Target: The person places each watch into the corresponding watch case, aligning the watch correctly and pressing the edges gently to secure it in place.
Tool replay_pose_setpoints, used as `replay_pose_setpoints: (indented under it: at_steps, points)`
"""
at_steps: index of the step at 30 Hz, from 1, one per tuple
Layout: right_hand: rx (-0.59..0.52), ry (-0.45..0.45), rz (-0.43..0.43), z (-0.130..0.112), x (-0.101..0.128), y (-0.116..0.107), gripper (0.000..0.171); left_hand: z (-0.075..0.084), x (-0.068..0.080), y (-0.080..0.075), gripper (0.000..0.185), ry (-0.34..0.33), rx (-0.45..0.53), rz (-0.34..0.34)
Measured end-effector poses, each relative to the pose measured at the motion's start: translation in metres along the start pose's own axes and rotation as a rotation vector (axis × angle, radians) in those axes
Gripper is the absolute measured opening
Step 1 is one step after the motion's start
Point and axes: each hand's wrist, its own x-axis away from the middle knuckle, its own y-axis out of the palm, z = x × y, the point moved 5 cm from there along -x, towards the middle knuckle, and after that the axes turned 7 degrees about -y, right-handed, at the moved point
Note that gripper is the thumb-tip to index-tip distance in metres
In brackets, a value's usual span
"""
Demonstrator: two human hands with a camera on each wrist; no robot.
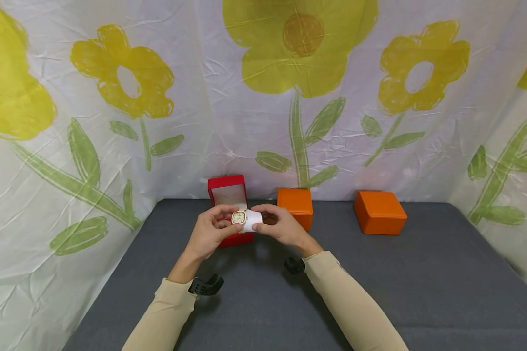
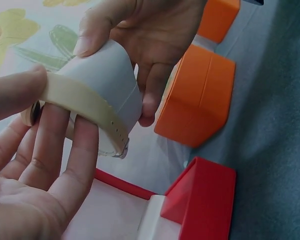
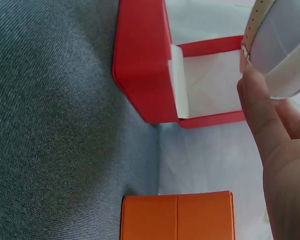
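Both hands meet in front of an open red watch box (image 1: 227, 182), whose lid stands up and shows a pale lining. My left hand (image 1: 205, 232) pinches a wristwatch (image 1: 239, 217) with a squarish cream dial; in the left wrist view its cream strap (image 2: 80, 95) runs over the fingers. A white watch cushion (image 1: 253, 220) sits partly inside the strap loop. My right hand (image 1: 285, 226) grips the cushion's other end between thumb and fingers. In the right wrist view, fingertips lie against the cushion (image 3: 282, 40) right by the strap's buckle.
A closed orange box (image 1: 295, 204) stands just right of the red box, partly behind my right hand. Farther right is another orange box (image 1: 380, 212). A dark grey cloth covers the table (image 1: 421, 282). Behind it hangs a white curtain (image 1: 193, 97) with yellow flowers.
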Motion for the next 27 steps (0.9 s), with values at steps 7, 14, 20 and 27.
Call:
replay_pose_setpoints:
  at_steps: [7,14,20,27]
  points:
    - [0.027,0.035,0.005,0.004,-0.002,0.001,0.046,0.002,0.002,-0.005,0.044,-0.022,-0.037,0.072]
    - [0.07,0.0,0.014,0.01,-0.005,0.003,0.047,0.027,0.013,0.001,0.037,-0.015,-0.186,0.16]
    - [0.029,0.061,0.004,0.01,-0.004,0.0,0.048,0.034,0.015,0.008,0.034,0.017,-0.265,0.128]
    - [-0.051,0.077,-0.019,-0.013,0.003,-0.006,0.047,0.035,0.014,0.014,0.037,0.049,-0.244,-0.02]
